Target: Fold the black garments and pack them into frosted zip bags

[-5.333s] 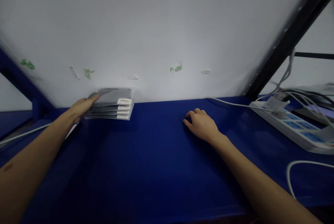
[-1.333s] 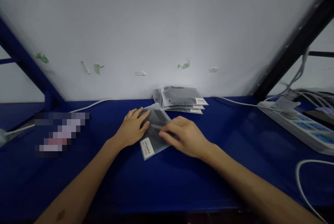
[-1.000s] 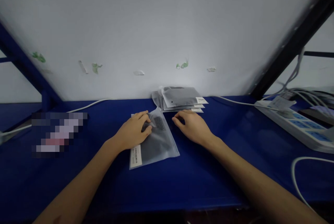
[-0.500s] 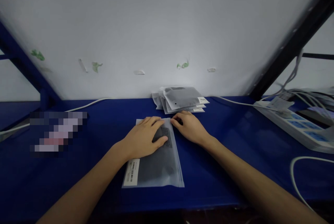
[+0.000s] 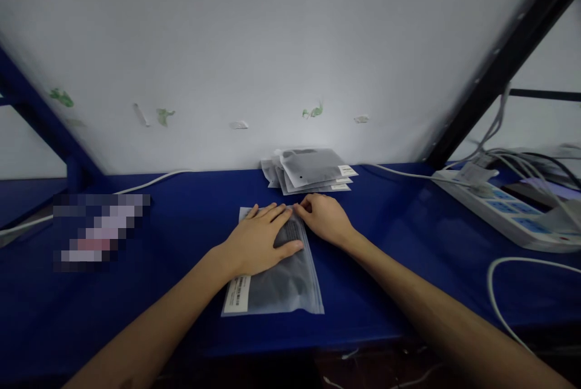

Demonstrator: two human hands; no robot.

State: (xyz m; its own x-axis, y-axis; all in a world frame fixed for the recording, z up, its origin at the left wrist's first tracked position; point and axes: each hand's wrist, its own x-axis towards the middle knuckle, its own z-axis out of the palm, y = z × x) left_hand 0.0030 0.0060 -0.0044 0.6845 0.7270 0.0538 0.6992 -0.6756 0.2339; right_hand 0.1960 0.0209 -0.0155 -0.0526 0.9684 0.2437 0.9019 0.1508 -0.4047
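Observation:
A frosted zip bag (image 5: 285,289) with a dark flat item inside lies on the blue tabletop, its white barcode label at the near left corner. My left hand (image 5: 261,242) rests palm down across the bag's upper left part, fingers stretched out and thumb apart. At the far right corner, by the zip edge, my right hand (image 5: 327,218) has thumb and index finger pinched together on the bag's edge. Just beyond the hands, a stack of similar frosted bags (image 5: 313,170) lies against the wall.
On the right stands a white power strip (image 5: 503,210) with cables plugged in, and a loose white cable (image 5: 492,283) loops near the front edge. A pixelated object (image 5: 102,228) lies on the left. The blue table (image 5: 181,328) meets a grey-white wall (image 5: 227,44) behind.
My left hand has slid slightly right over the bag, and the bag has shifted slightly. My right fingertips have closed in on its far right corner. The camera view has shifted a little.

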